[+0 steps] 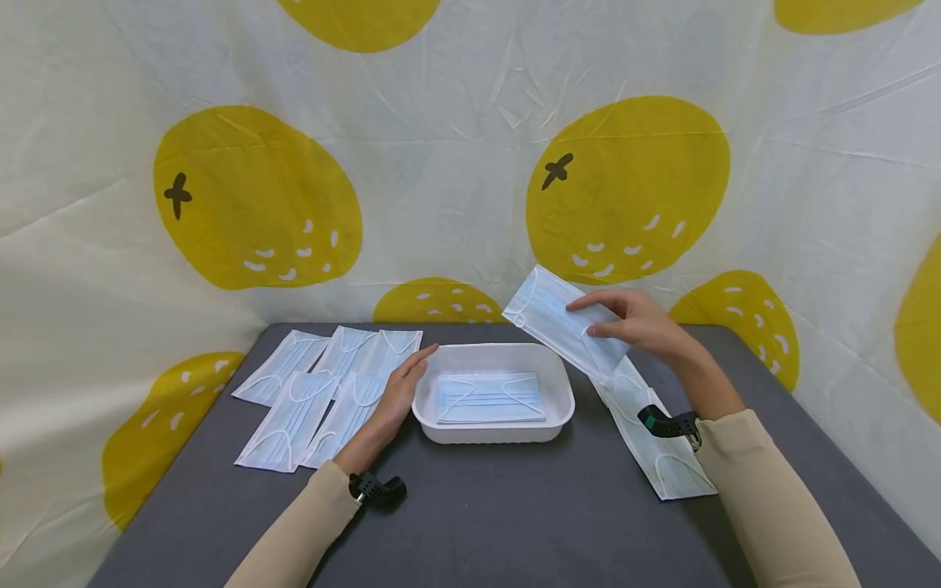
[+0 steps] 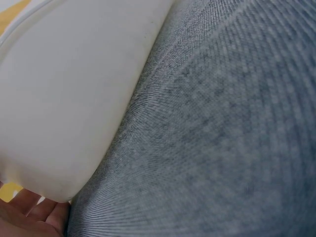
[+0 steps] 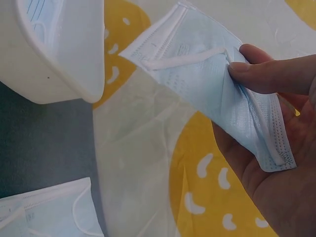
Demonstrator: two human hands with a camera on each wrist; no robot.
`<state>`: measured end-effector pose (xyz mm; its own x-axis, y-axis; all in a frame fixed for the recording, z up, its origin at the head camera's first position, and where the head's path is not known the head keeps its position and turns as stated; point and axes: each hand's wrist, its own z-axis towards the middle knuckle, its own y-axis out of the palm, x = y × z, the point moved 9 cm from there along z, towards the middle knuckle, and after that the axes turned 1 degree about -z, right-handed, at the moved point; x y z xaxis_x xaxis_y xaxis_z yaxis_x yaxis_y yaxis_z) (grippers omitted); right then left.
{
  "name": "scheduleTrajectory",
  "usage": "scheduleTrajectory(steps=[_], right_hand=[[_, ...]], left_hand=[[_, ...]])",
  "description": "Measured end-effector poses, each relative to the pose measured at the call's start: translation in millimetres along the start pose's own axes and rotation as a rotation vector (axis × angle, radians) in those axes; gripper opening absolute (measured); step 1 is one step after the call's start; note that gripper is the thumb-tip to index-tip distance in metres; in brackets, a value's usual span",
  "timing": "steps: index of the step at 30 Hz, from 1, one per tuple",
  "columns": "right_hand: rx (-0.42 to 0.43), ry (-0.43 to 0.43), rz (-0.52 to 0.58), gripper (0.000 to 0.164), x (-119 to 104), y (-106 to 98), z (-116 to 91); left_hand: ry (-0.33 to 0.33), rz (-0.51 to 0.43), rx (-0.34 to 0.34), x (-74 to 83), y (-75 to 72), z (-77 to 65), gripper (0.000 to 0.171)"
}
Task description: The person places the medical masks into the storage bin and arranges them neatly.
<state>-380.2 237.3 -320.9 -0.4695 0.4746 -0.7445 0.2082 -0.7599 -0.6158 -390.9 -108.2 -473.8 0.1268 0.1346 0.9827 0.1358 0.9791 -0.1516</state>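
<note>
My right hand [image 1: 638, 321] pinches a light blue face mask [image 1: 562, 314] between thumb and fingers, raised over the right end of the white tray. In the right wrist view the thumb presses the held mask [image 3: 197, 79] near its ear loop. My left hand [image 1: 400, 384] lies along the left side of the white plastic tray [image 1: 494, 434], its fingers extended at the wall. Close up, the left wrist view has those fingers [image 2: 42, 210] by the tray's corner. Inside the tray a pleated mask [image 1: 490, 398] lies flat, loops up.
To the left, several masks [image 1: 290, 420] lie in overlapping rows on the dark grey table [image 1: 470, 523]. More mask material [image 1: 665, 457] is spread under the right forearm. A white curtain [image 1: 441, 188] with yellow fruit prints hangs right behind the table.
</note>
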Motion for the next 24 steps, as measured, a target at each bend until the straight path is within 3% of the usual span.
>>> scheduleTrajectory(steps=[6,9,11,19,24], right_hand=[[-0.044,0.029,-0.033,0.035,-1.9,9.8,15.1],[-0.056,0.031,-0.062,0.035,-3.8,14.2,20.8],[-0.068,0.029,-0.070,0.035,-4.8,17.4,23.5],[-0.091,-0.017,-0.017,0.035,-9.1,25.7,33.3],[-0.120,0.012,-0.012,0.034,-6.6,34.0,40.1]], left_hand=[[-0.023,0.011,-0.022,12.7,0.7,-7.1,0.045],[-0.010,0.007,-0.017,10.8,0.4,-5.1,0.044],[-0.009,0.005,-0.013,1.5,-0.2,0.2,0.045],[-0.015,0.008,-0.020,-0.3,0.5,0.6,0.045],[0.010,0.025,0.004,0.8,-1.1,-0.3,0.043]])
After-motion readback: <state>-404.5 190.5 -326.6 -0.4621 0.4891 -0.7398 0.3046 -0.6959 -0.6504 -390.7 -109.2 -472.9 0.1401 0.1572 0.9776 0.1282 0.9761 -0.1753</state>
